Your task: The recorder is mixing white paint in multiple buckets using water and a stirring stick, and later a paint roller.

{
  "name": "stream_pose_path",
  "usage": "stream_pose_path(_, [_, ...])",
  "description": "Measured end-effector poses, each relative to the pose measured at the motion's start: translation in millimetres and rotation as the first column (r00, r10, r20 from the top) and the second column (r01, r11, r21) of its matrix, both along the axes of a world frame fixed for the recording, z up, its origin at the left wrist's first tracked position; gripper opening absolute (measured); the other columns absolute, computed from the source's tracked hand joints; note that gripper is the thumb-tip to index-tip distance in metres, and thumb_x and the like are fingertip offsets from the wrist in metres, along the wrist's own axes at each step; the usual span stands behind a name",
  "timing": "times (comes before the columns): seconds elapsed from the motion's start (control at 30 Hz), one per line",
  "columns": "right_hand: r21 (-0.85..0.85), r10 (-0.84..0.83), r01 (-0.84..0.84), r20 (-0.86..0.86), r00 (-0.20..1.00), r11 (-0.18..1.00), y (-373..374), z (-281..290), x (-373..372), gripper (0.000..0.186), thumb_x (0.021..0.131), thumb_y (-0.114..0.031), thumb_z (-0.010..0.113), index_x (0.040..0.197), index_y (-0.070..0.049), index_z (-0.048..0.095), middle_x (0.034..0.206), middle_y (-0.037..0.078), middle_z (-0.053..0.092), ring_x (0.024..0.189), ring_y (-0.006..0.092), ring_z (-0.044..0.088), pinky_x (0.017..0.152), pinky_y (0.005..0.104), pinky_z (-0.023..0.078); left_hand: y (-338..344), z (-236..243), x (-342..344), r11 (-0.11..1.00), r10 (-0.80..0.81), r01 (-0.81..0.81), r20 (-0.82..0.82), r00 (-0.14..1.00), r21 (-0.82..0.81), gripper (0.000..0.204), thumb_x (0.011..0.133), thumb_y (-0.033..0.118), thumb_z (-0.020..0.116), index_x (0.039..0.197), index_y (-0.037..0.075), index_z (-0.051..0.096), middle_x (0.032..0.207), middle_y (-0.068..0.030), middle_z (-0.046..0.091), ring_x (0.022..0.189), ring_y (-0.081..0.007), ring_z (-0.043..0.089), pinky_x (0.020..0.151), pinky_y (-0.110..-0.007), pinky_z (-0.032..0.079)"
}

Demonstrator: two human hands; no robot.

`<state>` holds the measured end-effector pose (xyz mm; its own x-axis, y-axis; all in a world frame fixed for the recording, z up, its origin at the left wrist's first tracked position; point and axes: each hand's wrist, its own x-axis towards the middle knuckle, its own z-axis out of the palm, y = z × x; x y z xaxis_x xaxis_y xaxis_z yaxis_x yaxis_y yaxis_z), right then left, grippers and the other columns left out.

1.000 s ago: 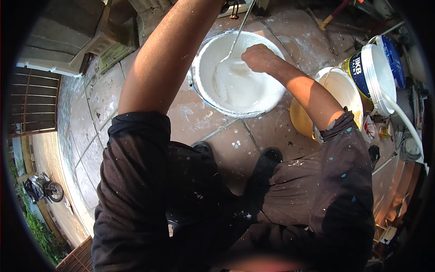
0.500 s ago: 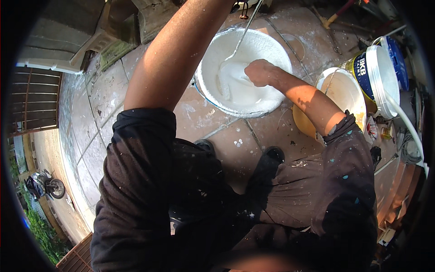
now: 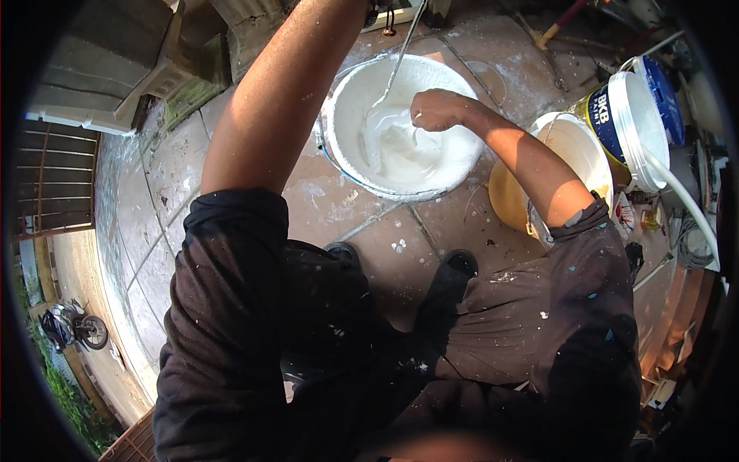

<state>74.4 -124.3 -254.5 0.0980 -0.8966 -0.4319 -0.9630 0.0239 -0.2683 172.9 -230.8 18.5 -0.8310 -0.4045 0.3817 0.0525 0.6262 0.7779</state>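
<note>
A large bucket (image 3: 342, 123) of white paint stands on the floor before me. A bent metal rod (image 3: 400, 54) reaches down into it to a long paint-coated shape, probably a roller (image 3: 373, 138). My left forearm (image 3: 285, 92) runs up past the bucket's left side and leaves the top edge, so that hand is out of sight. My right hand (image 3: 437, 109) is closed over the paint inside the bucket, right of the rod; what its fingers hold is hidden.
A yellow bucket (image 3: 504, 192) and a tipped white-lidded paint pail (image 3: 647, 131) with a blue lid behind stand to the right, beside a pale hose (image 3: 685, 192) and coiled cable (image 3: 693, 242). A rusty gate (image 3: 58, 173) and a parked motorcycle (image 3: 73, 327) are at left.
My right hand dipped slightly lower into the bucket and has risen again. My left forearm shifted right, then back left. The bucket's place in view shifts slightly with the camera.
</note>
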Motion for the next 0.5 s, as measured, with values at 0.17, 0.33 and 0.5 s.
stream_pose_path(0.17, [-0.157, -0.184, 0.143, -0.287, 0.94, 0.977, -4, 4, 7, 0.019, 0.079, -0.01, 0.061, 0.091, -0.001, 0.073, 0.094, 0.02, 0.071, 0.092, 0.0361, 0.068, 0.081, 0.045, 0.053, -3, -4, 1, 0.999, 0.025, -0.024, -0.014, 1.0, 0.031, 0.031, 0.084, 0.025, 0.057, 0.073, -0.004, 0.061, 0.063, -0.0099, 0.063, 0.054, -0.0207, 0.063, 0.054, -0.034, 0.05])
stream_pose_path(0.33, [0.012, -0.169, 0.18, -0.286, 0.943, 0.984, 5, 2, 14, 0.023, 0.074, -0.008, 0.06, 0.09, 0.0, 0.074, 0.094, 0.021, 0.072, 0.091, 0.0364, 0.07, 0.079, 0.045, 0.055, -3, -3, 5, 0.999, 0.015, -0.015, -0.002, 1.0, 0.041, 0.031, 0.084, 0.025, 0.057, 0.074, -0.004, 0.061, 0.062, -0.0095, 0.062, 0.054, -0.0205, 0.063, 0.053, -0.034, 0.051])
stream_pose_path(0.5, [0.13, -0.166, 0.177, -0.089, 0.982, 0.976, 9, -23, 3, 0.018, 0.07, -0.011, 0.059, 0.072, 0.003, 0.071, 0.072, 0.022, 0.068, 0.065, 0.0344, 0.066, 0.061, 0.0454, 0.05, 1, -2, 0, 1.0, -0.016, 0.016, -0.035, 0.999, 0.018, 0.031, 0.084, 0.024, 0.057, 0.078, -0.006, 0.061, 0.063, -0.0104, 0.063, 0.055, -0.0209, 0.064, 0.053, -0.034, 0.052])
